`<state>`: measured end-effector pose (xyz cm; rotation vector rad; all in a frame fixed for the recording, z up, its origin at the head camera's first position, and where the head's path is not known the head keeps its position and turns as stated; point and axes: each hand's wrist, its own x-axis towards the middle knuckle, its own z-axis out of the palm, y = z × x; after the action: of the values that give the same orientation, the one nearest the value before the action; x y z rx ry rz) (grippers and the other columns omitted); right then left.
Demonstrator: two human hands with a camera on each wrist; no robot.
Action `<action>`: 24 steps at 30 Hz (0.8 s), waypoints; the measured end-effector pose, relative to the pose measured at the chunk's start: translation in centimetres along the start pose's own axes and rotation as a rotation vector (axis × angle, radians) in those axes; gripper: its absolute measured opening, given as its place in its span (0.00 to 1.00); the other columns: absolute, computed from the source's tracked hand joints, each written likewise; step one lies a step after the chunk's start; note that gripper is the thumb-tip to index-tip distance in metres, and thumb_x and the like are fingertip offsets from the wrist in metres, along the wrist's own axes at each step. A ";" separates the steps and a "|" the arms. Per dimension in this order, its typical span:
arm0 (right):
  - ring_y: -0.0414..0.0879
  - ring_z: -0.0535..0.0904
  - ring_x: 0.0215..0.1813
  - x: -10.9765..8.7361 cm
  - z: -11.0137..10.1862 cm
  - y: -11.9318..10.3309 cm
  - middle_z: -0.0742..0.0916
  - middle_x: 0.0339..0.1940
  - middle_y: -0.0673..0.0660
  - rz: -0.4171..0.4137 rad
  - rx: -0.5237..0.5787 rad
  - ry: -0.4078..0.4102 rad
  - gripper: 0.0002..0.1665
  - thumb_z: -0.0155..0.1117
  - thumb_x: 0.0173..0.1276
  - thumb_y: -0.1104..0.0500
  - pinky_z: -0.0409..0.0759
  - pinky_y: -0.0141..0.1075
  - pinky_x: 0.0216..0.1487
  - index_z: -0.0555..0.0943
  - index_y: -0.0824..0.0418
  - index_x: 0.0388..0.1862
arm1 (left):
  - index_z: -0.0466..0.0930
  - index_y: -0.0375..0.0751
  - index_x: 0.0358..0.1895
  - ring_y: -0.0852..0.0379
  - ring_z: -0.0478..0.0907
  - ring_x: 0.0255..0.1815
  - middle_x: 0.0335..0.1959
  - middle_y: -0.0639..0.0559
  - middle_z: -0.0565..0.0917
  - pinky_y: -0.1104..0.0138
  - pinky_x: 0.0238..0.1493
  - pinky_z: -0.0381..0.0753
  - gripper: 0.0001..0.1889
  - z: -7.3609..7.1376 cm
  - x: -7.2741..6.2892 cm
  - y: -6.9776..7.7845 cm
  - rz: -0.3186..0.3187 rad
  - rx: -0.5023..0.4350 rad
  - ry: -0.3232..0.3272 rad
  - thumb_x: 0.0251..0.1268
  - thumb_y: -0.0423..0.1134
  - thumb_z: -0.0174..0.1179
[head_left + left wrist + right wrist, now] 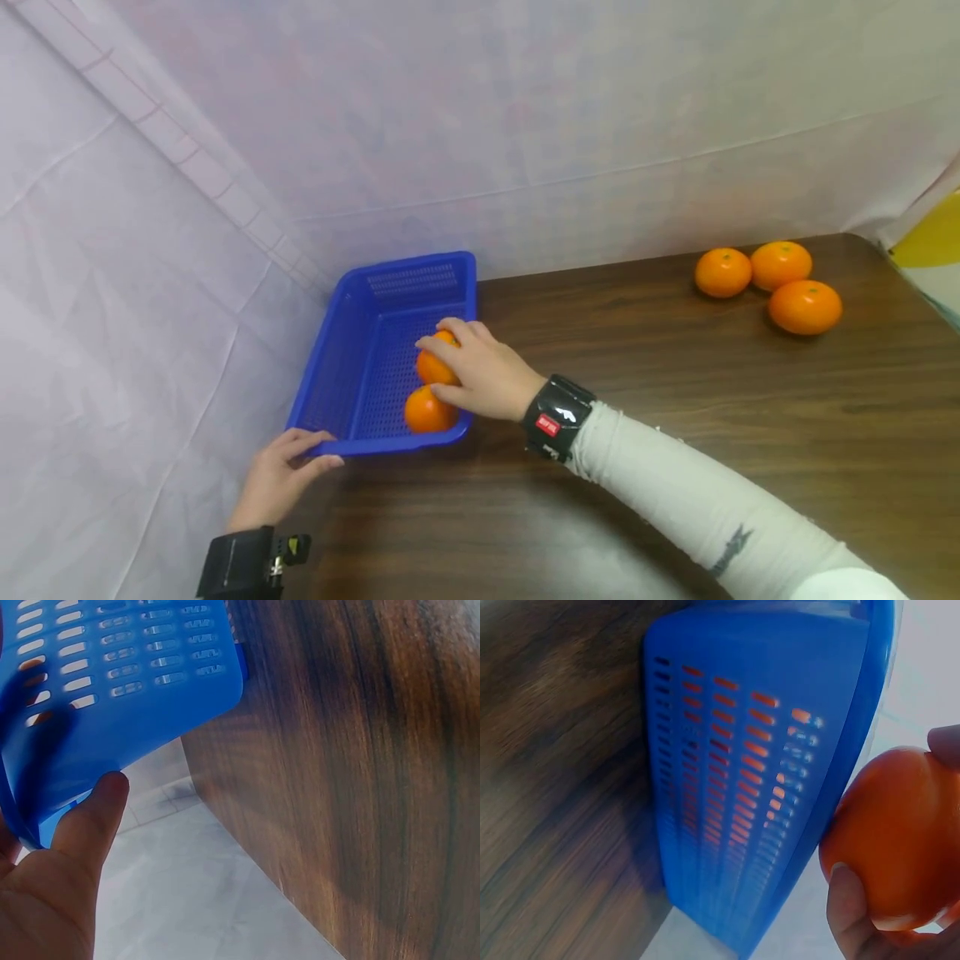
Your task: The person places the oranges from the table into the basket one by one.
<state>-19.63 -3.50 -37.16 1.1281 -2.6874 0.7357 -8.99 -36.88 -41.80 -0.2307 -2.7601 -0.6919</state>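
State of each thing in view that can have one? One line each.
Basket: upright, open side up
Lower orange: inside the basket, near its right corner
Held orange: gripped by the right hand
Three other oranges: grouped on the table
Right hand: fingers around the held orange
Left hand: pinching the basket's near-left rim

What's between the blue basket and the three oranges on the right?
Nothing: in the head view, the stretch from the blue basket to the three oranges is bare brown tabletop. The right forearm crosses lower in the picture.
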 end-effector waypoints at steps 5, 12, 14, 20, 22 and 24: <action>0.57 0.72 0.65 0.9 0.8 -0.6 0.71 0.73 0.60 -0.036 -0.017 -0.041 0.34 0.65 0.71 0.42 0.84 0.46 0.56 0.70 0.46 0.74 | 0.90 0.41 0.43 0.74 0.74 0.34 0.36 0.54 0.86 0.78 0.35 0.74 0.16 0.2 -0.1 -0.1 -0.002 -0.009 0.004 0.49 0.37 0.78; 0.56 0.73 0.64 1.8 1.9 -1.3 0.71 0.73 0.59 -0.071 -0.031 -0.072 0.34 0.62 0.72 0.40 0.83 0.45 0.57 0.69 0.45 0.74 | 0.90 0.41 0.43 0.74 0.75 0.35 0.36 0.55 0.86 0.79 0.35 0.75 0.16 0.7 -0.2 -0.2 -0.024 -0.037 -0.001 0.49 0.38 0.78; 0.55 0.73 0.63 2.1 2.1 -1.6 0.72 0.73 0.59 -0.081 -0.039 -0.077 0.34 0.62 0.72 0.39 0.83 0.44 0.56 0.69 0.45 0.74 | 0.90 0.41 0.44 0.74 0.75 0.35 0.37 0.55 0.86 0.78 0.35 0.76 0.16 0.8 -0.1 -0.1 -0.032 -0.037 -0.004 0.50 0.38 0.78; 0.54 0.75 0.62 3.0 2.4 -2.9 0.73 0.71 0.58 -0.131 -0.078 -0.073 0.34 0.61 0.72 0.39 0.82 0.42 0.56 0.69 0.44 0.74 | 0.90 0.38 0.44 0.75 0.75 0.37 0.37 0.53 0.86 0.81 0.37 0.75 0.16 0.6 0.0 0.0 -0.023 -0.035 -0.002 0.49 0.37 0.78; 0.54 0.74 0.62 3.4 2.4 -3.6 0.73 0.71 0.57 -0.145 -0.091 -0.085 0.35 0.61 0.72 0.38 0.82 0.42 0.56 0.68 0.44 0.75 | 0.89 0.37 0.44 0.75 0.75 0.37 0.37 0.53 0.86 0.82 0.38 0.75 0.17 0.6 -0.1 0.0 -0.022 -0.039 0.002 0.49 0.36 0.78; 0.53 0.74 0.64 3.7 2.5 -4.3 0.72 0.72 0.57 -0.154 -0.102 -0.104 0.35 0.60 0.73 0.38 0.82 0.43 0.56 0.68 0.44 0.75 | 0.89 0.36 0.44 0.75 0.75 0.37 0.37 0.52 0.86 0.82 0.38 0.75 0.17 0.4 -0.3 0.1 -0.027 -0.045 0.004 0.49 0.35 0.78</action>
<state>-19.11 -9.61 -36.58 1.3632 -2.6478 0.5229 -8.80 -36.60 -42.23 -0.2014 -2.7509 -0.7605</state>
